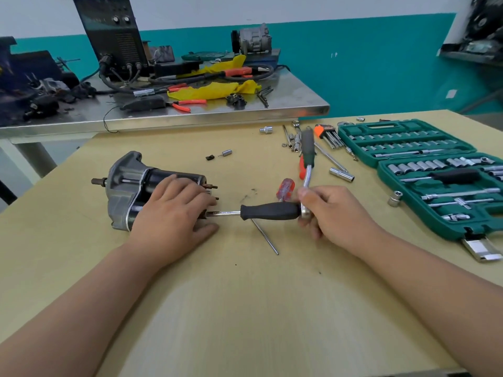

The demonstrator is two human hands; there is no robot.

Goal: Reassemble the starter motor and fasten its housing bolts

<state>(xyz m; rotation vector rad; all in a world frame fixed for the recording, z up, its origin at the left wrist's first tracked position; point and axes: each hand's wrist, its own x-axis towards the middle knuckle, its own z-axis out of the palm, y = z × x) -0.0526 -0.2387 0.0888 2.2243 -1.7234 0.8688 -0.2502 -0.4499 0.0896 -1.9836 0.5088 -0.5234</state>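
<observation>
The starter motor (130, 186) lies on its side on the wooden table (245, 295), grey nose to the left, black body to the right. My left hand (174, 213) rests over the body and covers its right end, fingers laid flat. A black-handled socket driver (269, 211) lies level, its steel shaft reaching the motor's end by my left fingertips. A ratchet (307, 159) with a dark grip joins the driver's rear end and angles up and away. My right hand (329, 210) grips the ratchet head at that joint.
An open green socket case (435, 170) fills the right side. Loose sockets, hex keys and extension bars (326, 142) lie behind the ratchet. A red-handled screwdriver (285, 187) and a thin rod (265, 236) lie near the driver. A steel bench (190, 115) with clutter stands behind.
</observation>
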